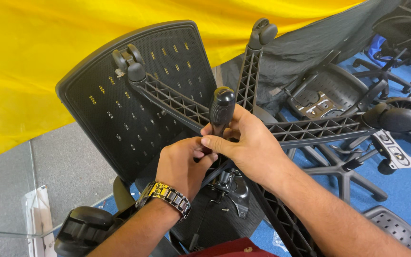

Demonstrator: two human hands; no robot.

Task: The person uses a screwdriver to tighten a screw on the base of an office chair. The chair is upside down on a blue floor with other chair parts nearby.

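My right hand [255,147] has its fingers wrapped around the black screwdriver handle [222,108] at the hub of the upturned chair base [310,129]; my left hand [181,164] seems to pinch its shaft below. The handle looks stiff, light and grippy, best held mid-grip.

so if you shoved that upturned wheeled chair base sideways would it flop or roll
The chair base would probably stay stiff: its spokes are ribbed plastic struts. It likely would not roll, since the wheels point up into the air. It may tip or swing instead, as it sits high on the upturned chair where the left hand and right hand meet.
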